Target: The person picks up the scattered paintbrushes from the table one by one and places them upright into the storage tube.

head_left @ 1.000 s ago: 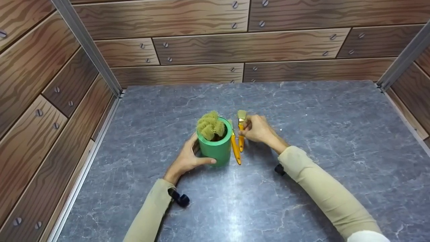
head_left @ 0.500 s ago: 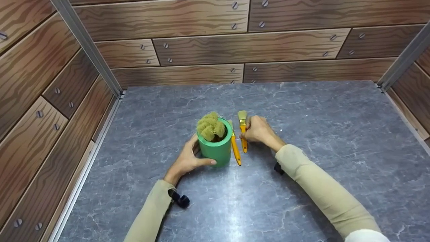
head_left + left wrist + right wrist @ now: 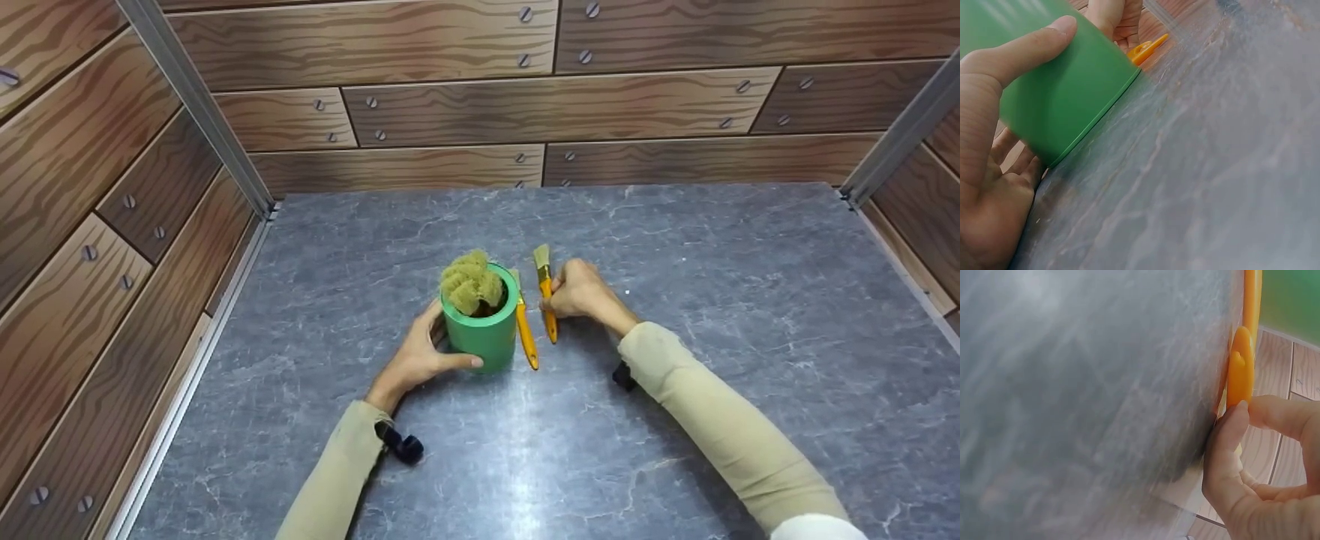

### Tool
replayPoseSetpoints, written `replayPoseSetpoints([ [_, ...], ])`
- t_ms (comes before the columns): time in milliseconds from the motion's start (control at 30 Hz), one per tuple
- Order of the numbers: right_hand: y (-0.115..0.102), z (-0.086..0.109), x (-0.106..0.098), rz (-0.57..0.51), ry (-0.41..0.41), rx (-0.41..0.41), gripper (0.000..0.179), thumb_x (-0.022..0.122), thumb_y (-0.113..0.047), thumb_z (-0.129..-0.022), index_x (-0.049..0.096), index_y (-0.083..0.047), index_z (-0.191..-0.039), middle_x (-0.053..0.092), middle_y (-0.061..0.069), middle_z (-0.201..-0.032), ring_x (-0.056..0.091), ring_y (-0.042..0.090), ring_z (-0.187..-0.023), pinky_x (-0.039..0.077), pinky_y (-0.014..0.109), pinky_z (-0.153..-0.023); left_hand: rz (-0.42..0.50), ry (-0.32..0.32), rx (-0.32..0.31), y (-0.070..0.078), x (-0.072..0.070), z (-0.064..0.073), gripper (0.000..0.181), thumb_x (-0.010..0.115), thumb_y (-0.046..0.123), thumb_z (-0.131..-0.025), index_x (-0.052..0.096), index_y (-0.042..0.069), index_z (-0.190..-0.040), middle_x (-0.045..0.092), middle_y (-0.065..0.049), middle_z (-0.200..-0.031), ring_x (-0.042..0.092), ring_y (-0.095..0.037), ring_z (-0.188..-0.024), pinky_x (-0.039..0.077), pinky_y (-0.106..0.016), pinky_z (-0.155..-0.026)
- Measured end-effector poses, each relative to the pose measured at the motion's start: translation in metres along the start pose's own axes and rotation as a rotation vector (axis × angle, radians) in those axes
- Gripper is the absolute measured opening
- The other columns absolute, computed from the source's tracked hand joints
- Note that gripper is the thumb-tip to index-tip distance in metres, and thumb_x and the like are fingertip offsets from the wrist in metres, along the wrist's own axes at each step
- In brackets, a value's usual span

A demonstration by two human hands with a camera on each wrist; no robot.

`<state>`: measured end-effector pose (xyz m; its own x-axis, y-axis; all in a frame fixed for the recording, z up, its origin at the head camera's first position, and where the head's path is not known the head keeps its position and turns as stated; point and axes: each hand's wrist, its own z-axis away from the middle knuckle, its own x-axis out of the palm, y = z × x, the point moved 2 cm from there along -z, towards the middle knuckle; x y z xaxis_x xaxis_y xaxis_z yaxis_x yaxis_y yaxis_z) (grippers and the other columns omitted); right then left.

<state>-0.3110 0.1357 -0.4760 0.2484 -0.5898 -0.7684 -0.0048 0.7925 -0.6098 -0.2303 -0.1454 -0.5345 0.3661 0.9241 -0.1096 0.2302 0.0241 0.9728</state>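
My left hand grips a green cylindrical pot from its left side, thumb across the front and fingers behind. The pot stands upright on the table, with a yellow-green tufted plant showing at its top. My right hand pinches the orange handle of a paintbrush, bristles pointing away from me. In the right wrist view, thumb and finger meet on that orange handle. A second orange-handled paintbrush lies close against the pot's right side, its bristles partly hidden by the rim.
The grey marbled table extends around the pot on all sides. Wood-pattern panels wall it at the back and sides, with metal posts in the corners. A small white speck lies right of my right hand.
The paintbrush in my right hand has shifted slightly right, away from the other brush, and its bristle end tilts a little left. My left hand and the pot stay in place.
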Motion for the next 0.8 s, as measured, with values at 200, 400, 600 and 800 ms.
replayPoseSetpoints([
  [200,0.006,0.001,0.001,-0.138,-0.017,0.015,0.022,0.09,-0.01,-0.082,0.071,-0.001,-0.089,0.07,0.002,-0.077,0.066,0.012,-0.063,0.058,0.021,-0.057,0.012,-0.008,0.004,-0.002,0.001,0.0,0.109,0.099,0.009,-0.075,0.04,0.029,-0.165,0.046,0.003,-0.165,0.045,-0.02,-0.153,0.033,-0.042,-0.131],
  [400,0.009,0.001,-0.003,-0.309,-0.051,0.08,0.03,0.086,-0.003,-0.087,0.063,0.001,-0.106,0.069,0.006,-0.089,0.068,0.012,-0.071,0.066,0.026,-0.068,0.039,-0.012,-0.001,-0.004,0.003,0.0,0.109,0.098,0.006,-0.075,0.041,0.027,-0.164,0.046,0.002,-0.165,0.045,-0.021,-0.153,0.034,-0.041,-0.131],
  [600,0.005,0.001,-0.011,-0.349,-0.032,0.002,0.024,0.081,-0.005,-0.092,0.066,0.004,-0.109,0.068,0.008,-0.092,0.068,0.014,-0.075,0.068,0.032,-0.074,0.039,-0.008,0.001,-0.002,0.002,0.0,0.109,0.099,0.005,-0.074,0.041,0.028,-0.164,0.048,0.003,-0.164,0.047,-0.02,-0.152,0.034,-0.04,-0.131],
  [800,-0.001,0.004,-0.023,-0.392,0.004,-0.092,0.019,0.076,-0.006,-0.096,0.067,0.003,-0.111,0.067,0.012,-0.098,0.07,0.02,-0.079,0.068,0.045,-0.078,0.026,-0.01,0.012,0.0,0.0,0.0,0.107,0.098,0.006,-0.076,0.042,0.029,-0.164,0.047,0.003,-0.164,0.046,-0.02,-0.153,0.033,-0.042,-0.131],
])
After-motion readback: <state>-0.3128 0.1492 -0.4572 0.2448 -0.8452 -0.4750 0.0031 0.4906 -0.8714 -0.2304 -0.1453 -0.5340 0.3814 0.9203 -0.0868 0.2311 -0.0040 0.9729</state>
